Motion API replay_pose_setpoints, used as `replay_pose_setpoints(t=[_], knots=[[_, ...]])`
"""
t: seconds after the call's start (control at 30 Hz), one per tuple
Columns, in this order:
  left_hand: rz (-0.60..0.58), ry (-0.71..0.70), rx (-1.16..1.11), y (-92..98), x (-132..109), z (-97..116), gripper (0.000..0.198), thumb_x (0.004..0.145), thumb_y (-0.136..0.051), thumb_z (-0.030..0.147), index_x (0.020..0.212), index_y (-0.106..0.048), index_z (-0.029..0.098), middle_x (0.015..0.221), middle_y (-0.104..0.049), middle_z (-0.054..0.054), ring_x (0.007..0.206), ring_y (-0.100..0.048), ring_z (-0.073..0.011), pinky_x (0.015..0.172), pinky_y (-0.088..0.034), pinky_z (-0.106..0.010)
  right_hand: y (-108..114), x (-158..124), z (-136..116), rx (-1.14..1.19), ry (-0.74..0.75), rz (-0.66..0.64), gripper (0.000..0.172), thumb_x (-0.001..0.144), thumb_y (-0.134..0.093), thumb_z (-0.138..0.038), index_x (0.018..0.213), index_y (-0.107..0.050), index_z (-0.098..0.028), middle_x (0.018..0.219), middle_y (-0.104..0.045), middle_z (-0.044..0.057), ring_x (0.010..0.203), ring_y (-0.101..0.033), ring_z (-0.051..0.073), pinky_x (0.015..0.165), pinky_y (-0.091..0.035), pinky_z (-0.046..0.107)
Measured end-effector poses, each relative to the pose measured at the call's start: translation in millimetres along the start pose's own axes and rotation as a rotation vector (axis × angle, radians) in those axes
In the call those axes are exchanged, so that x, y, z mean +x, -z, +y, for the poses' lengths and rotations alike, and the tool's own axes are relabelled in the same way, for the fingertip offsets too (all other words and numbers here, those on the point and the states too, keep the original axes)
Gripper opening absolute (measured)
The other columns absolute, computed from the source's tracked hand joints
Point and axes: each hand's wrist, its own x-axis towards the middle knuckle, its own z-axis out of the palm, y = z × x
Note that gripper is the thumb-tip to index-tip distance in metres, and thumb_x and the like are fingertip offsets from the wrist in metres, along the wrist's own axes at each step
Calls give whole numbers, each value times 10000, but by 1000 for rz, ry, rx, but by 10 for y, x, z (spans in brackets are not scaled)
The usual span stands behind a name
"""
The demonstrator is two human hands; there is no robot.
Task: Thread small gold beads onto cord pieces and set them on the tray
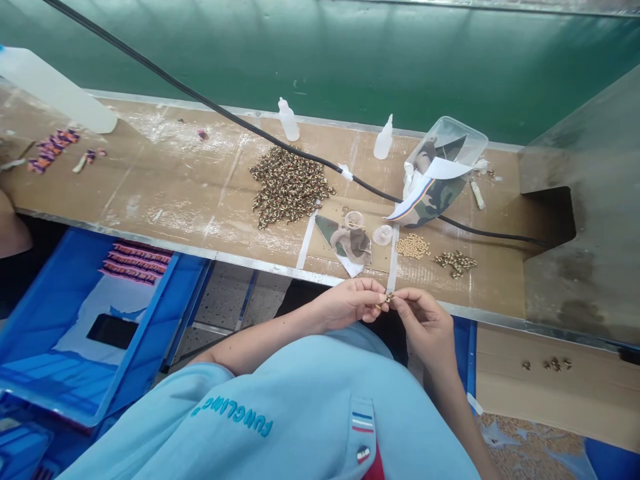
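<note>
My left hand (353, 301) and my right hand (425, 321) meet in front of the table's near edge, fingertips pinched on a small brass-coloured metal piece (389, 298). Its exact kind is too small to make out. Just beyond my hands lies a camouflage cloth scrap (353, 247), with a small clear round cup (354, 221) on it and a clear round lid (383, 234) beside it. To the right are a pile of small tan round pieces (413, 246) and a small heap of brass-and-dark metal pieces (456, 263). A larger heap of similar pieces (290, 183) sits further left.
Two white dropper bottles (383, 138) stand at the back. A clear plastic tub (445, 143) holds camouflage cloth. A black cable (225, 112) crosses above the cardboard-covered table (170, 180). A blue crate (150, 320) with a phone (113, 331) is at lower left; another person's arm (11, 227) shows at the left edge.
</note>
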Motion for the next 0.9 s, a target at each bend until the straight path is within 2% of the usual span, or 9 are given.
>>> replay_pose_setpoints(t=[0.13, 0.2, 0.27, 0.33, 0.43, 0.67, 0.83, 0.9], knots=[[29, -264, 426, 2, -51, 6, 188, 752, -662, 281, 808, -546, 144, 672, -586, -7, 538, -520, -72, 540, -437, -203, 79, -4, -21, -181, 183, 11, 37, 822, -616, -194, 829, -649, -209, 811, -680, 13, 716, -650, 116, 641, -546, 217], [51, -400, 657, 20, -61, 19, 129, 775, -636, 268, 796, -589, 150, 752, -598, -32, 647, -554, -94, 658, -474, -237, 97, -9, -26, -256, 273, 24, 69, 818, -616, -163, 838, -649, -220, 817, -691, 6, 739, -657, 122, 672, -550, 230], [48, -518, 846, 45, -62, 30, 71, 799, -597, 222, 774, -626, 162, 839, -624, -61, 792, -581, -121, 800, -469, -262, 100, -17, -20, -298, 333, 32, 94, 821, -609, -147, 854, -648, -226, 822, -700, 3, 749, -664, 131, 702, -556, 253], [27, -563, 964, 72, -61, 29, 102, 821, -558, 192, 770, -646, 179, 892, -649, -80, 906, -585, -143, 902, -440, -284, 92, -31, -5, -323, 360, 47, 109, 824, -603, -142, 868, -647, -231, 825, -704, 3, 754, -669, 137, 717, -561, 270], [28, -543, 1009, 113, -60, -3, 121, 822, -553, 175, 788, -667, 195, 973, -660, -97, 970, -585, -160, 951, -431, -310, 78, -58, 22, -332, 371, 63, 130, 821, -607, -128, 879, -644, -238, 823, -705, -2, 750, -670, 135, 718, -562, 272], [39, -534, 913, 205, -30, -92, 168, 715, -647, 51, 795, -707, 185, 1009, -661, -109, 979, -597, -149, 972, -418, -292, 68, -103, 39, -342, 389, 73, 99, 830, -603, -158, 863, -646, -241, 818, -709, 1, 737, -674, 140, 700, -573, 278], [81, -524, 837, 124, -43, -80, 105, 695, -675, 75, 744, -679, 169, 908, -661, -89, 906, -607, -134, 909, -445, -263, 84, -115, 67, -425, 464, 107, 111, 845, -593, -177, 898, -655, -252, 859, -714, 8, 769, -682, 137, 722, -579, 273], [103, -537, 780, 61, -56, -74, 53, 708, -674, 120, 740, -651, 156, 831, -648, -71, 804, -600, -115, 815, -464, -240, 97, -108, 86, -461, 489, 107, 128, 843, -597, -178, 919, -659, -262, 880, -712, 5, 783, -682, 134, 724, -576, 263]])
